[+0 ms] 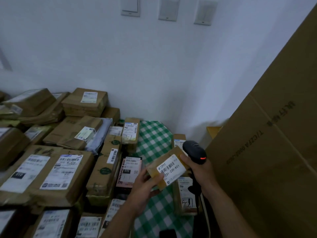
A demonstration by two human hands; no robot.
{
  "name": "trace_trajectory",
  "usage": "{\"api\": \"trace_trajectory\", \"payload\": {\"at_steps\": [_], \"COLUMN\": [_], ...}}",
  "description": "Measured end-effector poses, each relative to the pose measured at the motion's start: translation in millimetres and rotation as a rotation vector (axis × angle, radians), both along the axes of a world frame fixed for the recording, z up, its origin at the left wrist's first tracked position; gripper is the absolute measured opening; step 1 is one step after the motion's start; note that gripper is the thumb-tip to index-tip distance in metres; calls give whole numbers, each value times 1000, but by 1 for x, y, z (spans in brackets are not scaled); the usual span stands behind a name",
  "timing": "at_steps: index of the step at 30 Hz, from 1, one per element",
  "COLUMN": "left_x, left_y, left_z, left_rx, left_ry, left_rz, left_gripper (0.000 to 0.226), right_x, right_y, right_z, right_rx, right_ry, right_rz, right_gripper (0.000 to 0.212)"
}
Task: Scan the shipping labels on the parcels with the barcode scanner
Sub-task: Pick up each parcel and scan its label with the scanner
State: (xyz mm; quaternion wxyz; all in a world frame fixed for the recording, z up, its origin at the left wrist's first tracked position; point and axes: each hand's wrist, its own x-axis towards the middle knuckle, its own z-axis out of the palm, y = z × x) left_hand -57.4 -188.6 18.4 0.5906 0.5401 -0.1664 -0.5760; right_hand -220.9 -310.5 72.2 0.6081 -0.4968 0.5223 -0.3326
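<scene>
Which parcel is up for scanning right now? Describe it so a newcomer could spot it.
Start at the cardboard carton on the right; beside it lies a green checked cloth. Above that cloth the left hand holds a small brown parcel beside the scanner in the right hand. Unlike the stacked parcels, it is lifted, and its label reads 231-239-K01.

The left hand holds a small brown parcel with its white label facing up. The right hand grips a black scanner, just beside the parcel, with a little red light on. Many more boxes lie on a green checked cloth by the white wall.
</scene>
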Motion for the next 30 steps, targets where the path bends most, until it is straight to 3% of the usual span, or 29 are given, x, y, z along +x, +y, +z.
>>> {"api": "trace_trajectory", "payload": {"at_steps": [4,10,16,22,27,30], "left_x": [2,17,42,57,64,67], "left_y": [-6,-17,-24,-25,-22,-22], "left_z": [-1,9,6,-6,-13,-18], "left_rx": [32,37,33,49,84,87], "left_ry": [-75,-290,-336,-350,-391,-395], "left_rz": [173,331,388,391,378,374], "left_gripper": [76,91,94,100,103,104], "right_x": [1,1,7,16,21,22], "right_y": [4,16,35,45,52,54], "right_z": [1,10,20,24,23,24], "right_rx": [-168,-226,-194,-208,-225,-228], "right_ry": [128,333,434,464,519,522], "right_rz": [-71,154,358,440,480,489], "right_gripper": [39,25,21,21,35,28]}}
